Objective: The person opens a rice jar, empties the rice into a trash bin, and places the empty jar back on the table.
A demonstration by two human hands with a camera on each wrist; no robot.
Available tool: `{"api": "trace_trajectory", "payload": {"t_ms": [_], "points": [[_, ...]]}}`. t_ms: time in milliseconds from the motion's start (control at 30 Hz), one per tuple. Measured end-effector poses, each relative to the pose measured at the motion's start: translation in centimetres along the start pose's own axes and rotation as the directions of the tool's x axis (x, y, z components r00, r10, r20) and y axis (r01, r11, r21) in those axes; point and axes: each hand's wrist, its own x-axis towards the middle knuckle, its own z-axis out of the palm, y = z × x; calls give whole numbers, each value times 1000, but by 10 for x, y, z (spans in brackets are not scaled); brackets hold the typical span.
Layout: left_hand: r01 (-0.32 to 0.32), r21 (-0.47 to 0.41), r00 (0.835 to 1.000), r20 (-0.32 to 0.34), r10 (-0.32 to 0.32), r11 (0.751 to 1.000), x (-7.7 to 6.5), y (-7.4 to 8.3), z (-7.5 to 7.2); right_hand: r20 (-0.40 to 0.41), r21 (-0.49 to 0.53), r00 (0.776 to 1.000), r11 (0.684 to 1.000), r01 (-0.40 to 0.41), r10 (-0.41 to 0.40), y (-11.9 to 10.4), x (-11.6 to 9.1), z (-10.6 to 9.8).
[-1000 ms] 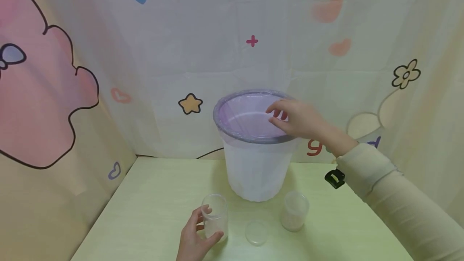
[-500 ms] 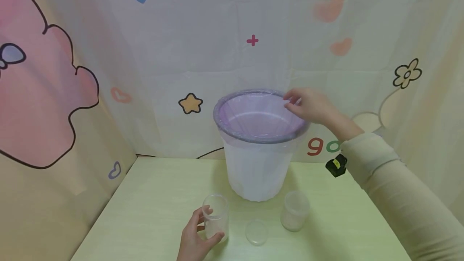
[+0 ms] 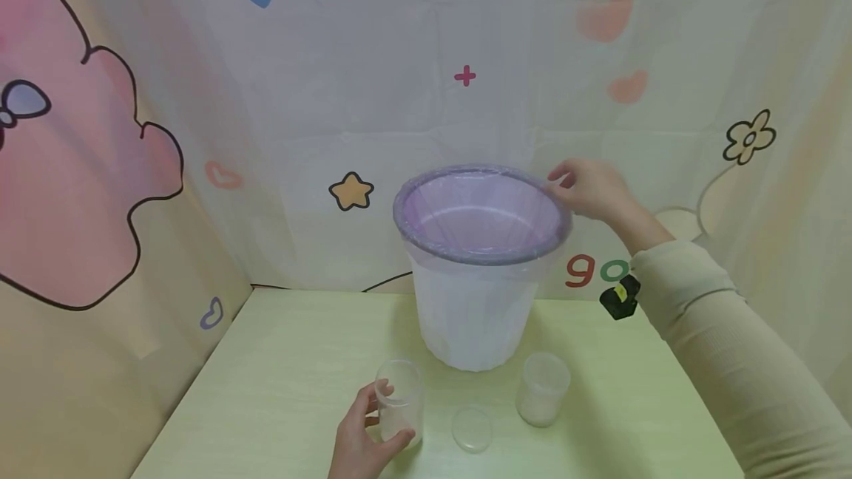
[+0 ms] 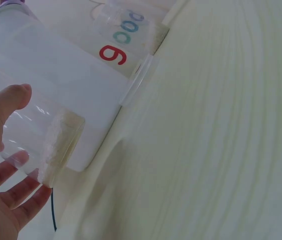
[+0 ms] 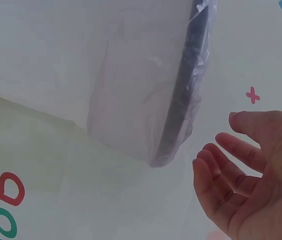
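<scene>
My left hand grips a clear plastic jar upright at the table's front, its thumb and fingers on opposite sides. A layer of pale, grainy stuff lies in the bottom of that jar, plain in the left wrist view. Beyond it stands a white trash bin, lined with a thin purplish bag folded over its grey rim. My right hand hovers at the rim's right side, fingers loosely bent and holding nothing. In the right wrist view, a gap separates this hand from the bagged rim.
A round clear lid lies flat right of the held jar. A second clear jar, with pale contents low down, stands farther right. A black object with a yellow mark shows beside the right sleeve. A printed curtain hangs behind the bin.
My right hand has moved right, from over the bin's mouth to beside its rim. My left hand and its jar have stayed in nearly the same place.
</scene>
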Motion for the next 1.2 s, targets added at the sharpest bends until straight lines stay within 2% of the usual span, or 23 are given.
{"api": "trace_trajectory", "payload": {"t_ms": [167,300,533,767,1200], "points": [[-23,4,1000,-8,23,1000,0,1,0,26,31,999,999,-32,31,8,-1,-1],[-19,5,1000,-9,19,1000,0,1,0,59,101,995,991,-84,78,13,-3,0],[10,-4,1000,-2,-10,1000,-1,1,-1,157,240,974,950,-200,165,20,-6,3],[24,-15,1000,1,-24,1000,-1,0,-1,231,308,950,911,-275,209,30,-6,7],[6,-8,1000,-6,-6,1000,-2,-2,-1,343,447,925,838,-313,162,34,-7,14]]}}
